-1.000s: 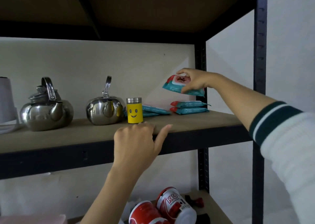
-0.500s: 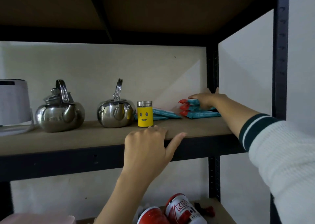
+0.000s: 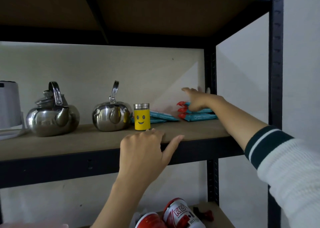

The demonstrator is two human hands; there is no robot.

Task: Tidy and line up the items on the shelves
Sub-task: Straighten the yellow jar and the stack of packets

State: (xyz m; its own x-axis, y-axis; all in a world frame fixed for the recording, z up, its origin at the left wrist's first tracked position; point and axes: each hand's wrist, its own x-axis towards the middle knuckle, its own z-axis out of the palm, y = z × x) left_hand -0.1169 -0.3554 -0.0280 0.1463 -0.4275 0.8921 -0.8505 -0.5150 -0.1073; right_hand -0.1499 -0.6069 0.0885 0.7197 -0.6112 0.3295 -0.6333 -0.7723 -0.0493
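Note:
A stack of three teal wipe packs [image 3: 199, 114] with red ends lies at the right back of the wooden shelf [image 3: 86, 141]. My right hand [image 3: 197, 98] rests on the top pack with fingers stretched out, one pointing up-left. More teal packs [image 3: 161, 117] lie flat behind a yellow smiley-face jar [image 3: 142, 117] with a metal lid. Two steel kettles [image 3: 52, 116] [image 3: 110, 116] stand to the left of the jar. My left hand [image 3: 147, 151] rests on the shelf's front edge, fingers over the board, thumb spread.
A white appliance [image 3: 8, 104] stands at the far left of the shelf. Black metal uprights [image 3: 210, 68] [image 3: 276, 54] frame the right side. On the lower shelf lie red and white cans [image 3: 180, 214] on their sides. The wall is close behind.
My right hand brought the wipe pack it held down onto the stack at the right, let go, and now lies on it with fingers stretched. My left hand stayed on the shelf edge.

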